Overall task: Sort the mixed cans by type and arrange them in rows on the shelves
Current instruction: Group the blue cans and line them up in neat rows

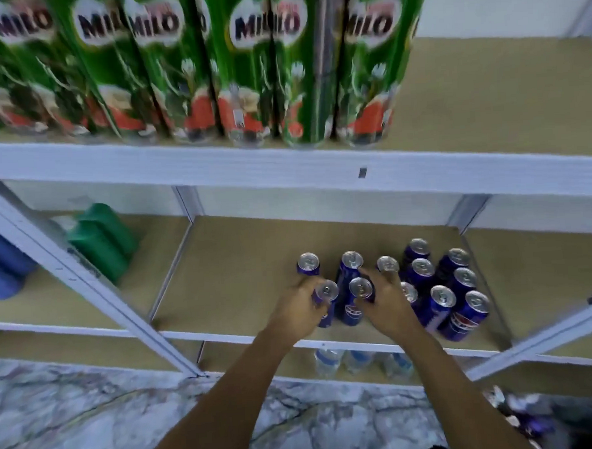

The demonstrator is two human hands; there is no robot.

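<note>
Thirteen blue cans [443, 307], seven green Milo cans [252, 72].

Two bare forearms come up from six o'clock, with no sleeves, watch or rings showing. The left hand [297, 310] and right hand [386, 305] are bare too, without gloves. A dark scrap of clothing shows at the bottom edge, about five o'clock.

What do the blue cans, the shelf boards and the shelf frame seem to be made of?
Blue cans: likely aluminium, since the tops are bare, shiny silver with pull tabs; the sides carry glossy blue print.
Shelf boards: probably fibreboard or similar pressed wood, as they are flat, matte tan with no visible grain.
Shelf frame: apparently metal painted white, as it forms thin angled posts and rails with a slot.
</note>
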